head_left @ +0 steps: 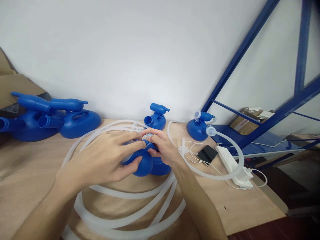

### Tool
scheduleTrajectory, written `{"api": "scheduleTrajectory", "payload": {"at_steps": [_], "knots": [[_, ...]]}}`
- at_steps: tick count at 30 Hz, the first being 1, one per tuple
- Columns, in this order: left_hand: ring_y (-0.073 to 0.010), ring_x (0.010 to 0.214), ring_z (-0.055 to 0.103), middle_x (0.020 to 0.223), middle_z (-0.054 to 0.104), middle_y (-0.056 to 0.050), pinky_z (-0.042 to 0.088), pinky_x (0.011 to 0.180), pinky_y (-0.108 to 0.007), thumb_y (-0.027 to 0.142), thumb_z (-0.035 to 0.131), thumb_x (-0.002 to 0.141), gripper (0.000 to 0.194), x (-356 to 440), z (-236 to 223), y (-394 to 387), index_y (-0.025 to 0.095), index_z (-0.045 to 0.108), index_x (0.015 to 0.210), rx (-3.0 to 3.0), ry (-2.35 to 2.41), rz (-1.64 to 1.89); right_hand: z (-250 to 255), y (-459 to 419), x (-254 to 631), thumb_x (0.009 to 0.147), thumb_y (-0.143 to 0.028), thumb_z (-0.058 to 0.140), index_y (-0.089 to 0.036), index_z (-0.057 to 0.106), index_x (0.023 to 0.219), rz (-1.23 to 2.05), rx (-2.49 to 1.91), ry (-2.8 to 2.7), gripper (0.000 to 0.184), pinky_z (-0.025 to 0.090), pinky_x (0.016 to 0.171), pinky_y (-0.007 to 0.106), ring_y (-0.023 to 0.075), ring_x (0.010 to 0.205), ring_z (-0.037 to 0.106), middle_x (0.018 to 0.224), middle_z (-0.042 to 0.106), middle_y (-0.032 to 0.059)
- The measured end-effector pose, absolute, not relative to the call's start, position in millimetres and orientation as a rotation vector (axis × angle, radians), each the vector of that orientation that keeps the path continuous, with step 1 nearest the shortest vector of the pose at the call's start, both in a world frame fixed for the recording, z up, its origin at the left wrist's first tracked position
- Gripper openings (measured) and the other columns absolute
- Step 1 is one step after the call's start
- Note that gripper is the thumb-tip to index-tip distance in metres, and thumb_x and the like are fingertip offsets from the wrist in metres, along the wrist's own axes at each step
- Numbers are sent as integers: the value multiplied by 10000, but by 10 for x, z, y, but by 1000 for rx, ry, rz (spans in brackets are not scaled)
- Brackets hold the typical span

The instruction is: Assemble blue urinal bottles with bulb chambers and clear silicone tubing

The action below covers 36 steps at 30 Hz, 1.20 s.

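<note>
Over the table's middle, my left hand (110, 153) is curled round a blue bulb-shaped plastic piece (143, 165), its thumb against the side and its fingertips near the top end. My right hand (162, 145) is closed at that same end, thumb and forefinger pinched together. What it pinches is mostly hidden; a bit of whitish material shows behind the fingertips. Just right of the piece is the blue bottle body (160, 166), partly covered by my hands. Loops of translucent white hose (125, 195) lie around and below it.
Several blue handled bottles stand at the left (82, 123), with others at the back (160, 121) and right (196, 130). A phone (207, 155), white cables and a white power strip (231, 166) lie at the right. A blue metal rack (240, 50) rises beside the wooden table (240, 213); cardboard (21, 86) is far left.
</note>
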<state>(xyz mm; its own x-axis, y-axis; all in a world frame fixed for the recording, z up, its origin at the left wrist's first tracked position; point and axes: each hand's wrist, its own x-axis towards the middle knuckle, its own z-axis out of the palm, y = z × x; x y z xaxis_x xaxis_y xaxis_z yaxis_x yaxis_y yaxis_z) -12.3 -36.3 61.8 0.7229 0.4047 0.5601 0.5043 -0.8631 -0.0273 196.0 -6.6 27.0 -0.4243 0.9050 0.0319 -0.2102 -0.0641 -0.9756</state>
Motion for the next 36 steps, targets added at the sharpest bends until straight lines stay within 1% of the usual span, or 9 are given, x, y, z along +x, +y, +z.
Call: {"api": "scheduleTrajectory", "payload": {"at_steps": [5,10,14,17,21,27,31,34,36], "knots": [[-249,1089,720,1197,742,-74,569,933,-372,267,547,1017,234,-120,628,-230,223,685,1201,-2809,-748,-903,291,-65,2060,897,-463,694,-197,680,965,1477,-724,-1431,275,231,396,163,54,438,379,524,475,-89],[-248,1137,716,1231,754,-51,556,1003,-374,375,643,974,338,-69,610,-155,238,639,1283,-2931,-906,-1040,360,-97,2177,899,-549,719,-194,650,871,1344,-754,-1541,363,251,394,197,48,388,360,522,564,-71],[-238,1083,734,1246,764,-42,578,971,-358,431,675,930,358,7,593,-170,234,667,1229,-2927,-1141,-1169,404,-143,2214,817,-504,831,-201,678,924,1169,-827,-1615,356,388,499,220,96,532,551,681,701,-21],[-243,1058,745,1226,781,-35,586,965,-365,427,693,898,322,59,585,-177,231,722,1151,-2908,-1217,-1191,380,-160,2217,860,-465,804,-210,669,938,1020,-883,-1659,298,441,611,244,127,663,618,766,727,-9],[-252,1038,756,1217,794,-39,591,983,-397,432,703,898,357,80,565,-168,236,758,1191,-2878,-1201,-1214,324,-158,2213,922,-471,734,-230,654,986,840,-981,-1755,262,419,662,257,142,718,610,791,698,-25],[-306,1184,710,1321,753,-75,622,890,-402,554,719,905,479,91,512,-136,269,747,1289,-2874,-1328,-1382,419,-179,2281,984,-485,652,-240,651,1040,656,-1042,-1830,252,382,643,261,129,629,490,682,514,-61],[-322,1138,711,1299,751,-99,640,816,-414,659,749,835,647,141,492,-131,263,710,1346,-2843,-1540,-1538,544,-150,2607,932,-578,695,-273,626,1328,763,-1094,-1884,505,465,729,281,169,806,598,905,634,-4],[-333,1126,704,1224,764,-104,633,863,-455,692,751,805,638,176,484,-107,245,753,1260,-2789,-1687,-1584,485,-11,3044,968,-671,577,-332,414,1600,862,-1374,-2081,736,501,953,365,240,1085,654,1272,666,67],[-338,1130,701,1215,756,-110,631,878,-463,700,774,768,675,190,472,-71,237,751,1258,-2733,-1807,-1628,325,149,3361,947,-704,581,-324,303,1667,829,-1763,-2123,860,472,1052,406,286,1190,651,1381,651,109]]}}
